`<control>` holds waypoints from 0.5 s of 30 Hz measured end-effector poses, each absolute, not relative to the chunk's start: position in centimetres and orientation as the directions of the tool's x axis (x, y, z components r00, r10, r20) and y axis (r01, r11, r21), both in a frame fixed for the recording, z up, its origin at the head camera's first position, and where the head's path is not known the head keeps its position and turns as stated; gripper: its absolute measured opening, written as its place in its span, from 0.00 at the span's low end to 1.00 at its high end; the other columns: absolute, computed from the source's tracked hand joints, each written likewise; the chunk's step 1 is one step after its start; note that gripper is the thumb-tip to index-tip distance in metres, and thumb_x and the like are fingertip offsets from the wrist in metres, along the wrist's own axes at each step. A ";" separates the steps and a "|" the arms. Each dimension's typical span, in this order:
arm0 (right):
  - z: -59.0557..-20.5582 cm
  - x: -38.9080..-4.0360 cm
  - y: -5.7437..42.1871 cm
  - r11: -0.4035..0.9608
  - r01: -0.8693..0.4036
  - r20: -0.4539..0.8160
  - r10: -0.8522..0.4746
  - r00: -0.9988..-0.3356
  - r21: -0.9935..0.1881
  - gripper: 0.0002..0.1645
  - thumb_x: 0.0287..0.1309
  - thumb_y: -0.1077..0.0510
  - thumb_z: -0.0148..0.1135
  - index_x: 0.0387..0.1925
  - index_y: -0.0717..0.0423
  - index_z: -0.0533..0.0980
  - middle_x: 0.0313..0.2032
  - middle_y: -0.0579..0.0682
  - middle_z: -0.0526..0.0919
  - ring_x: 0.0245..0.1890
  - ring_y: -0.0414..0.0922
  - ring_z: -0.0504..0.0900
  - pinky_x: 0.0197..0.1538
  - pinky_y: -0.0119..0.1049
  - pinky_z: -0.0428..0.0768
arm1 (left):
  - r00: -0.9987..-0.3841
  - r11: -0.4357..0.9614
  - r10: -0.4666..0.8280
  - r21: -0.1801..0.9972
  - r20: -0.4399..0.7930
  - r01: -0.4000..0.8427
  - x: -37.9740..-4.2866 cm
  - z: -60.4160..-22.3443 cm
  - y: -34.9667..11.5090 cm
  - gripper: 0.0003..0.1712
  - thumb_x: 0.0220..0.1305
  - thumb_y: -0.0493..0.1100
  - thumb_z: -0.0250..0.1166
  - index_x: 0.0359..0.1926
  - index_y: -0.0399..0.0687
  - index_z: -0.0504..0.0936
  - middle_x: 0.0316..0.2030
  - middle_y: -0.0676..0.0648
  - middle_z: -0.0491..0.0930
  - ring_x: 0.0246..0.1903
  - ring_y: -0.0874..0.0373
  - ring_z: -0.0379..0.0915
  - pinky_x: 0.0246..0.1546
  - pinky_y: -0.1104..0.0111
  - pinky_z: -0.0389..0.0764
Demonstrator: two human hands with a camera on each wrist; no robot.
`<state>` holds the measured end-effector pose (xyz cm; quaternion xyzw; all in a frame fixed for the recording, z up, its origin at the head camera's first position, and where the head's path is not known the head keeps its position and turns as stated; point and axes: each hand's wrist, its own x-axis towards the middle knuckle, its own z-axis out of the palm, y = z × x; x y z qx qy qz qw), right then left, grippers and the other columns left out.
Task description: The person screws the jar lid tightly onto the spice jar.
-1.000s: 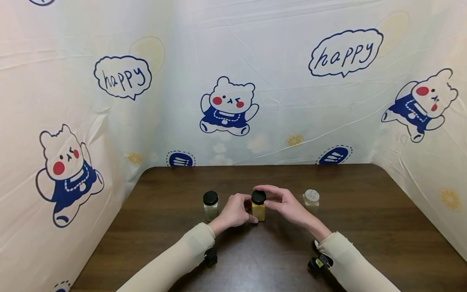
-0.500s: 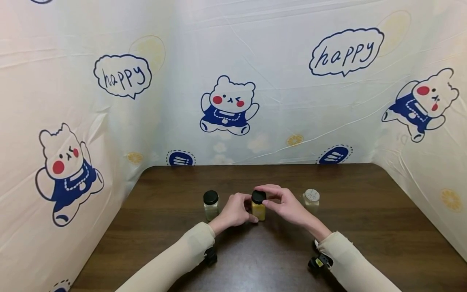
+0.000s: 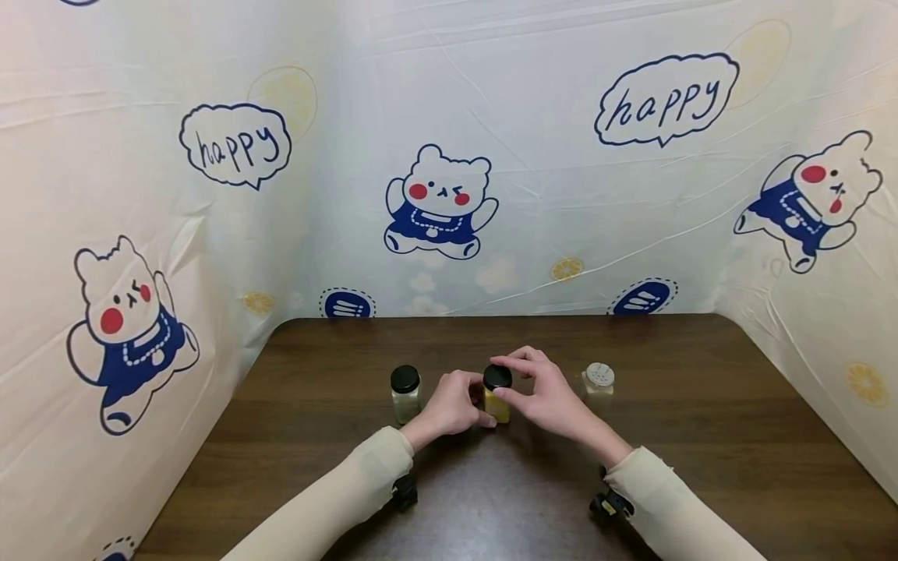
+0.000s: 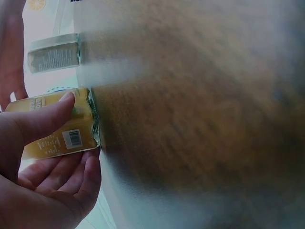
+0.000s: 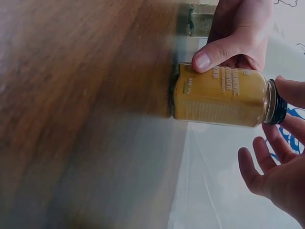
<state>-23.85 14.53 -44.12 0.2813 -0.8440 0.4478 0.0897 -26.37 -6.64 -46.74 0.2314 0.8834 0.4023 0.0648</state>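
Observation:
A glass jar of yellow turmeric powder (image 3: pixel 500 411) stands upright on the table between my hands. My left hand (image 3: pixel 452 407) grips its body low down, thumb in front and fingers behind, as the left wrist view shows around the jar (image 4: pixel 57 138). My right hand (image 3: pixel 550 399) pinches the black screw lid (image 3: pixel 497 378) between thumb and forefinger. In the right wrist view the lid (image 5: pixel 279 104) sits on the jar's neck, with clear glass threads visible just under it. The other fingers of that hand spread away from the jar.
To the left stands a second jar with a black lid (image 3: pixel 405 396), close beside my left wrist. On the right is a jar with a white perforated top (image 3: pixel 599 377), behind my right hand. A printed curtain (image 3: pixel 449 93) surrounds the brown wooden table (image 3: pixel 463 514).
My right hand has turned on the lid, its thumb sliding left across the front and the knuckles rising. The left hand and the jar have stayed in place.

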 end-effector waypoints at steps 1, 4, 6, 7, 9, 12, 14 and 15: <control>-44.1 -23.8 14.5 0.442 -0.553 0.404 -0.391 -0.827 -0.706 0.28 0.63 0.58 0.77 0.64 0.50 0.82 0.50 0.44 0.79 0.56 0.49 0.76 0.55 0.60 0.78 | -0.885 0.569 0.461 0.742 0.070 0.355 -26.4 -46.7 -6.6 0.21 0.49 0.38 0.86 0.44 0.47 0.89 0.30 0.57 0.84 0.29 0.62 0.78 0.34 0.65 0.79; -44.2 -23.9 14.3 0.455 -0.552 0.412 -0.375 -0.831 -0.699 0.28 0.61 0.56 0.79 0.63 0.50 0.83 0.49 0.43 0.78 0.55 0.48 0.76 0.55 0.59 0.78 | -0.886 0.572 0.458 0.741 0.067 0.352 -26.3 -46.7 -6.6 0.20 0.49 0.38 0.86 0.43 0.48 0.89 0.29 0.57 0.83 0.29 0.63 0.78 0.34 0.65 0.79; -44.4 -24.0 14.2 0.462 -0.554 0.420 -0.366 -0.830 -0.693 0.28 0.60 0.55 0.80 0.62 0.48 0.83 0.48 0.43 0.78 0.54 0.47 0.76 0.54 0.58 0.78 | -0.887 0.575 0.457 0.738 0.068 0.353 -26.3 -46.7 -6.6 0.20 0.48 0.38 0.87 0.43 0.48 0.89 0.29 0.57 0.83 0.29 0.63 0.77 0.34 0.65 0.79; -44.5 -24.1 14.1 0.457 -0.555 0.423 -0.364 -0.830 -0.695 0.29 0.60 0.54 0.80 0.62 0.48 0.83 0.48 0.42 0.79 0.54 0.46 0.77 0.54 0.58 0.78 | -0.887 0.577 0.456 0.736 0.070 0.354 -26.3 -46.8 -6.6 0.20 0.48 0.38 0.87 0.42 0.48 0.89 0.29 0.57 0.83 0.29 0.62 0.77 0.34 0.65 0.78; -44.6 -24.1 14.2 0.444 -0.558 0.426 -0.366 -0.827 -0.701 0.30 0.60 0.53 0.80 0.63 0.47 0.83 0.50 0.43 0.79 0.54 0.46 0.78 0.54 0.58 0.78 | -0.888 0.578 0.455 0.734 0.073 0.356 -26.3 -46.8 -6.6 0.20 0.48 0.39 0.87 0.42 0.49 0.89 0.28 0.57 0.83 0.29 0.62 0.76 0.34 0.65 0.78; -44.6 -24.1 14.5 0.395 -0.552 0.408 -0.392 -0.824 -0.735 0.31 0.63 0.55 0.77 0.66 0.47 0.80 0.57 0.46 0.80 0.56 0.47 0.78 0.55 0.61 0.77 | -0.888 0.575 0.453 0.737 0.075 0.355 -26.3 -46.8 -6.6 0.20 0.48 0.38 0.87 0.41 0.48 0.89 0.29 0.57 0.83 0.29 0.62 0.76 0.34 0.65 0.78; -44.5 -24.1 14.8 0.339 -0.543 0.391 -0.422 -0.818 -0.769 0.31 0.67 0.58 0.74 0.69 0.50 0.77 0.63 0.50 0.79 0.58 0.50 0.79 0.57 0.63 0.76 | -0.889 0.570 0.452 0.744 0.068 0.347 -26.3 -46.8 -6.6 0.20 0.48 0.38 0.87 0.42 0.48 0.89 0.29 0.57 0.83 0.30 0.62 0.77 0.35 0.65 0.79; -44.4 -24.2 14.9 0.309 -0.535 0.381 -0.439 -0.813 -0.786 0.31 0.68 0.59 0.72 0.70 0.53 0.76 0.65 0.52 0.78 0.58 0.52 0.79 0.58 0.65 0.75 | -0.890 0.568 0.452 0.749 0.064 0.342 -26.3 -46.8 -6.6 0.20 0.48 0.38 0.87 0.43 0.48 0.89 0.30 0.57 0.84 0.30 0.62 0.78 0.35 0.65 0.80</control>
